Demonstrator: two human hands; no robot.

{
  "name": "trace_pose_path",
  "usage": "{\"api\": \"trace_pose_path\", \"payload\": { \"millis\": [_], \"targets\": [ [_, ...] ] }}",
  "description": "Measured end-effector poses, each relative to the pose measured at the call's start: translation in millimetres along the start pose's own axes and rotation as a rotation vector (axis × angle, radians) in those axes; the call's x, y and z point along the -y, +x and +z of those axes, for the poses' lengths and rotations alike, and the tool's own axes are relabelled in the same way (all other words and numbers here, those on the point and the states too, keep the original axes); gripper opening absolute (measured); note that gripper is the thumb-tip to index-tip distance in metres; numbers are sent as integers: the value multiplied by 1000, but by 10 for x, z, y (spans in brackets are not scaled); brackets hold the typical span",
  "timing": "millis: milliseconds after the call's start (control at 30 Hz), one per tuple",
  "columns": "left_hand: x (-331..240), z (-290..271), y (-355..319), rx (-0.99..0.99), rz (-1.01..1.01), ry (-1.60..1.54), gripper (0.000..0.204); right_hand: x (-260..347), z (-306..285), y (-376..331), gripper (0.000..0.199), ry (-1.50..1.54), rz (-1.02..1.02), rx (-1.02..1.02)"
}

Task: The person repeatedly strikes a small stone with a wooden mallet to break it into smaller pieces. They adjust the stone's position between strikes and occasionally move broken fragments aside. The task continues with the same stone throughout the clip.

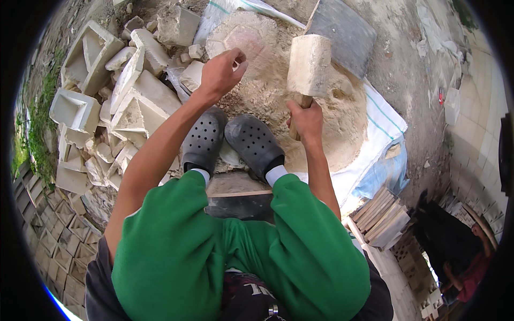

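My right hand point(306, 119) grips the wooden handle of a pale, dust-covered mallet point(308, 65), its block head raised upright above a mound of stone powder point(326, 117). My left hand point(220, 72) reaches forward with fingers curled, next to a round, flat pale stone piece point(246, 40) lying on the powder; whether it pinches something small I cannot tell. My grey perforated clogs point(254, 142) rest on the near edge of the mound, and my green trousers fill the lower view.
A heap of broken pale stone and plaster blocks point(115, 91) lies at the left. A grey slab point(342, 32) sits at the far right of the mound on a white sheet point(383, 123). Stacked wooden slats point(380, 214) and another person's arm point(471, 267) are at the lower right.
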State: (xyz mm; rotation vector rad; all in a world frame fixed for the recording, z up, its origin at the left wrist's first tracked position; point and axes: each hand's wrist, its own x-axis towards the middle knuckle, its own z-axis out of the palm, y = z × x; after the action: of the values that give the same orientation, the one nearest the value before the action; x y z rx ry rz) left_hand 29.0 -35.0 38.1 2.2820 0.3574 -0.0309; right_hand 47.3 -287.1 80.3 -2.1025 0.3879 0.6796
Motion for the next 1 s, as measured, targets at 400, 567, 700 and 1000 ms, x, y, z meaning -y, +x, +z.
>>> {"api": "trace_pose_path", "payload": {
  "millis": [400,567,700,1000],
  "targets": [
    [456,-44,253,-350,241,225,21,252,297,-72,44,-128,-84,135],
    [506,-45,217,-345,292,214,25,394,561,177,50,-268,-273,122],
    [593,-52,189,-460,275,180,24,752,790,327,47,-332,-509,123],
    [624,-113,109,-427,222,86,20,885,1100,405,59,-519,-495,46]
  ]
}}
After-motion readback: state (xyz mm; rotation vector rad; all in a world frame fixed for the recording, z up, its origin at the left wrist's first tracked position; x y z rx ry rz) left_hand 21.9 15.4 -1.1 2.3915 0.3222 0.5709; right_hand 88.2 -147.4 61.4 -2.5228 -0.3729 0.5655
